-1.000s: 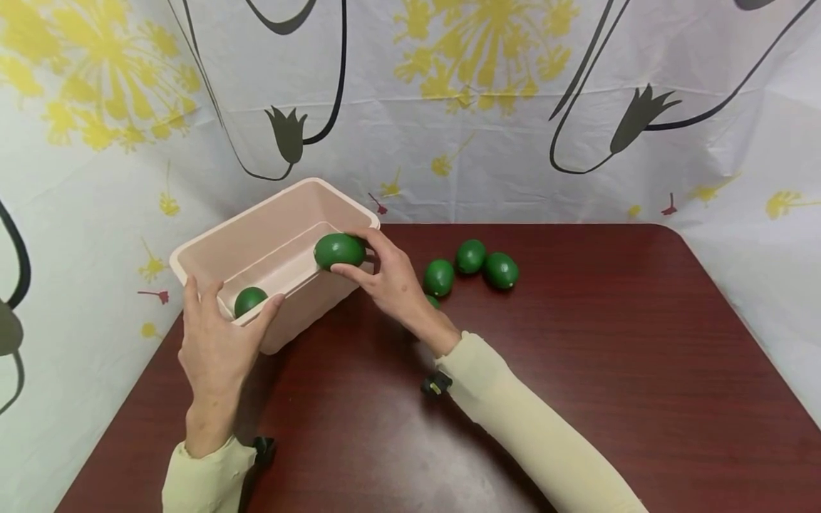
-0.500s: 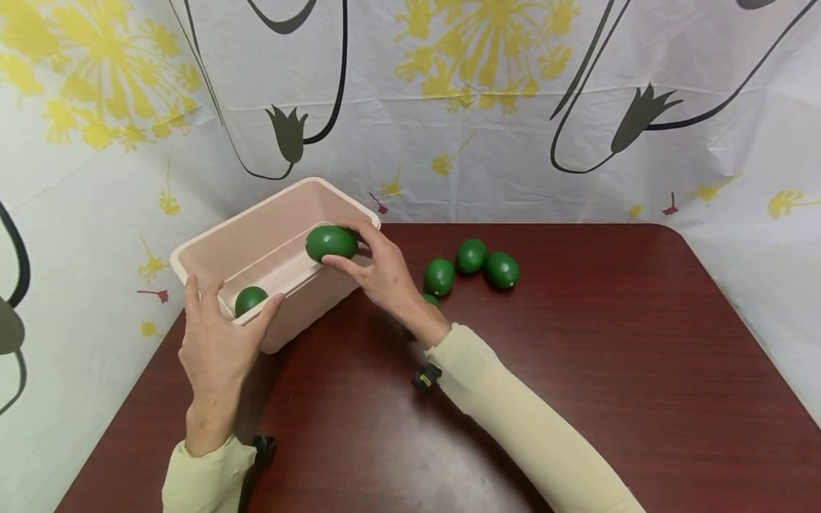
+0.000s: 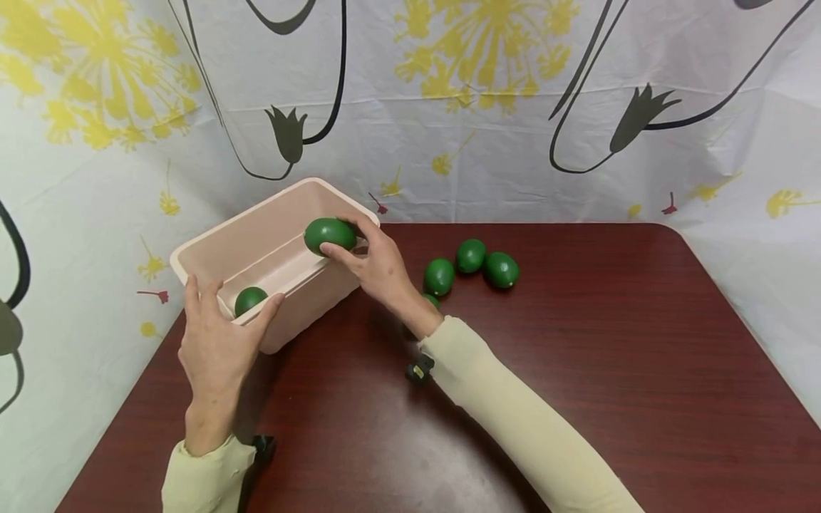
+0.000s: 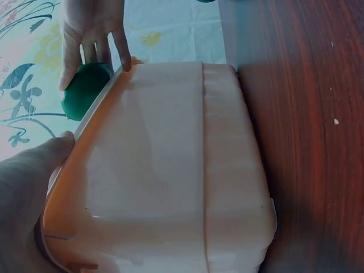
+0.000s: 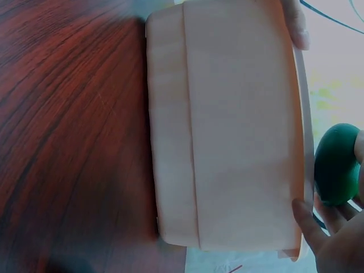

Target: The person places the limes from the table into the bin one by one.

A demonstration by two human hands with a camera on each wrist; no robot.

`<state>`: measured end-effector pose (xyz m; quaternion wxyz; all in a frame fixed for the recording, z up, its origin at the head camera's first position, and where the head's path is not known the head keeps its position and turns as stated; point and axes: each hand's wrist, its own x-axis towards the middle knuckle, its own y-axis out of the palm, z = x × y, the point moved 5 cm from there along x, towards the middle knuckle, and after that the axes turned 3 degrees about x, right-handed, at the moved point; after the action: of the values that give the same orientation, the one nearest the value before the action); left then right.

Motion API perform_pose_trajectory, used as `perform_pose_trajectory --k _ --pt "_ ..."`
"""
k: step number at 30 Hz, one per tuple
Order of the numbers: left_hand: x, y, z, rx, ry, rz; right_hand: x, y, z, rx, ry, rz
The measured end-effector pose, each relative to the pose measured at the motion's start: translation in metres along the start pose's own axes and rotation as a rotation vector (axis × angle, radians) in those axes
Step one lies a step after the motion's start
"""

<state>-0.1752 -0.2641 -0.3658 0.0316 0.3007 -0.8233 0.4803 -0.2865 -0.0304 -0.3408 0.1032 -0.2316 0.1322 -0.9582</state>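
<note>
We're seeing the right hand (image 3: 381, 271) pinching a green fruit (image 3: 326, 231), edging it farther over the pink bin (image 3: 304, 303) our left hand (image 3: 214, 349) is gripping, so placement is looking slightly further along.

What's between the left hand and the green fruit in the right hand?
In the head view, another fruit lies in the box between the left hand and the held fruit. Past it, the box's floor is bare.
</note>
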Motion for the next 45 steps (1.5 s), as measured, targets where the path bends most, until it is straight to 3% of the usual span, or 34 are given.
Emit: perform_pose_trajectory --k 7,14,23,38,45 --pt "-0.001 0.001 0.000 -0.001 0.004 -0.008 0.000 0.003 -0.002 -0.035 0.041 0.041" --pt "-0.001 0.000 0.000 0.004 0.006 -0.011 -0.002 0.005 -0.005 0.000 0.034 0.081" --pt "0.000 -0.001 -0.001 0.004 0.007 -0.016 -0.007 -0.005 -0.008 0.067 0.054 0.046" --pt "-0.002 -0.002 -0.001 -0.007 0.011 -0.036 -0.017 -0.028 -0.014 0.030 -0.045 -0.025" --pt "-0.002 -0.001 -0.001 -0.004 0.011 -0.036 -0.020 -0.038 -0.019 -0.008 -0.045 -0.040"
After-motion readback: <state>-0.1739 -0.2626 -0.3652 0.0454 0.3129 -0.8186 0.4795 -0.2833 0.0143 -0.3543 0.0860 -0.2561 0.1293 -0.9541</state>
